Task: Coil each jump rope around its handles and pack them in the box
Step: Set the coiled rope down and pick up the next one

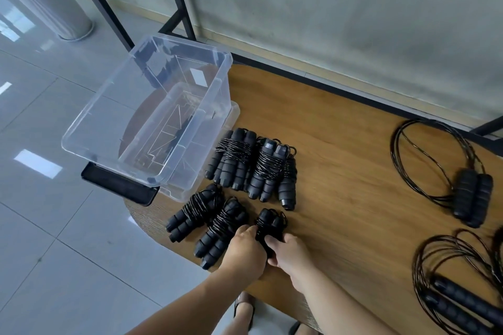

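Both hands (pixel 268 251) together, fingers (pixel 272 241) curled gripping.

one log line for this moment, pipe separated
both hands gripping black coiled jump rope bundle on wooden table | clear plastic box empty | loose black ropes uncoiled at right

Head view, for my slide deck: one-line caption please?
Both hands grip a coiled jump rope beside finished bundles; clear box holds none yet.

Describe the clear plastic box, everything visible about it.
The clear plastic box is see-through, rectangular, with a rolled rim and no lid on it. Nothing shows inside. It stands at the wooden table's left end, jutting past the edge, atop what looks like a clear lid and a black tray. Neither hand touches it.
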